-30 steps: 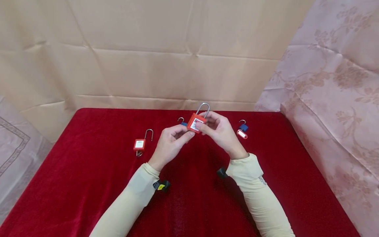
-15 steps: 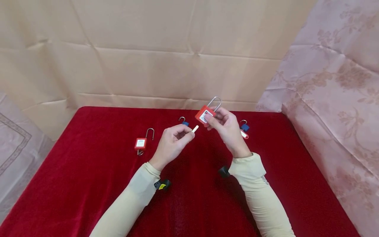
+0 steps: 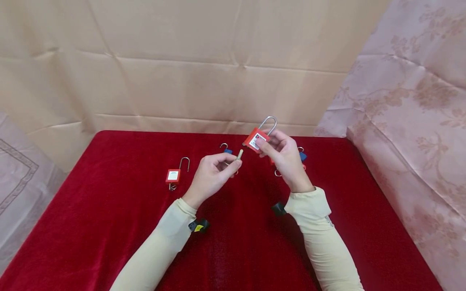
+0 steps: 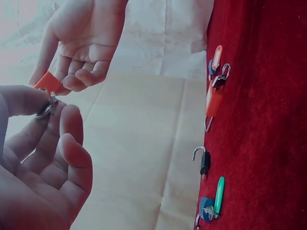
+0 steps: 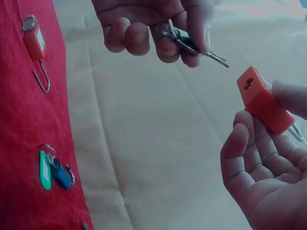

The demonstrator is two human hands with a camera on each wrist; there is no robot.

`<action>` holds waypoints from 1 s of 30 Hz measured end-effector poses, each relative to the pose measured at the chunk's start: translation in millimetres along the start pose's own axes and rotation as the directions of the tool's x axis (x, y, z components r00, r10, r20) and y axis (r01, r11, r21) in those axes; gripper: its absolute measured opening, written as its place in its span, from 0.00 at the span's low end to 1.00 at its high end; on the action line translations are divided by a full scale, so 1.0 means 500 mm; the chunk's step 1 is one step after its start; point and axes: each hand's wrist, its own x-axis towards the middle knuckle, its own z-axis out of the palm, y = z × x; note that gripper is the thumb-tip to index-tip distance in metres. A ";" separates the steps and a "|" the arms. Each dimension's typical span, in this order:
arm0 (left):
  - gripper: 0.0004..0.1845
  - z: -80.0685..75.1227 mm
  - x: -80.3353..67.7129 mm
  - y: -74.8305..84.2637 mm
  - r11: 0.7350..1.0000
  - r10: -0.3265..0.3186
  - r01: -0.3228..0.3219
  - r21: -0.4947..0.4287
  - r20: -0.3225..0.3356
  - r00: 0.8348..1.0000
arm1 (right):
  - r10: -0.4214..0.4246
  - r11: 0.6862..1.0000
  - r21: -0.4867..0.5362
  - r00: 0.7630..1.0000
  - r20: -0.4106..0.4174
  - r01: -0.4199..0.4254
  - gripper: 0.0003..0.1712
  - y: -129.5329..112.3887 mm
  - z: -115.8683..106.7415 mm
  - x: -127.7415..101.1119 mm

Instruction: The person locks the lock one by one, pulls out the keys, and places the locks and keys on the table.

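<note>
Your right hand (image 3: 285, 155) grips the red padlock (image 3: 256, 140) above the desk (image 3: 109, 226), its keyhole end turned toward your left hand (image 3: 211, 176). Your left hand pinches the key (image 5: 201, 50) between thumb and fingers, its tip pointing at the padlock, just apart from it.

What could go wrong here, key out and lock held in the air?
1. The left hand pinches the small metal key by its head only; it could slip and drop onto the red velvet cloth.
2. The right hand holds the red plastic padlock at fingertip level, so a push could twist it loose.
3. Key and keyhole are apart and not lined up; a reinsert might miss.
</note>
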 end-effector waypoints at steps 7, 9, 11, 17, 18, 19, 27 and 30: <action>0.08 0.004 -0.001 -0.002 1.000 0.005 -0.005 0.008 0.021 1.000 | 0.001 1.000 0.018 1.000 -0.030 0.000 0.13 -0.003 -0.011 -0.002; 0.08 0.005 -0.001 -0.002 1.000 0.003 -0.004 0.008 0.026 1.000 | -0.007 1.000 0.017 0.999 -0.034 0.008 0.12 -0.006 -0.013 -0.001; 0.08 0.005 0.000 -0.004 1.000 -0.006 0.006 0.005 0.035 0.999 | -0.012 1.000 0.023 0.999 -0.037 0.013 0.13 -0.009 -0.014 0.002; 0.10 0.023 -0.001 -0.006 0.997 -0.071 0.072 -0.005 0.106 0.992 | -0.003 0.998 0.062 0.999 -0.033 0.005 0.12 -0.010 -0.023 0.006; 0.10 0.028 -0.001 -0.006 0.997 -0.077 0.077 0.003 0.122 0.989 | -0.006 0.998 0.066 0.999 -0.031 0.008 0.12 -0.010 -0.026 0.007; 0.09 0.034 -0.001 -0.007 0.997 -0.081 0.078 0.028 0.135 0.987 | -0.009 0.998 0.069 1.000 -0.028 0.011 0.12 -0.011 -0.029 0.009; 0.07 0.089 0.020 -0.011 0.991 -0.137 0.131 0.040 0.248 0.959 | 0.010 1.000 -0.017 1.000 -0.013 -0.010 0.13 -0.005 -0.067 0.014; 0.06 0.109 0.028 -0.018 0.988 -0.154 0.151 0.031 0.284 0.946 | 0.036 0.999 -0.037 0.999 0.002 -0.036 0.14 0.006 -0.081 0.013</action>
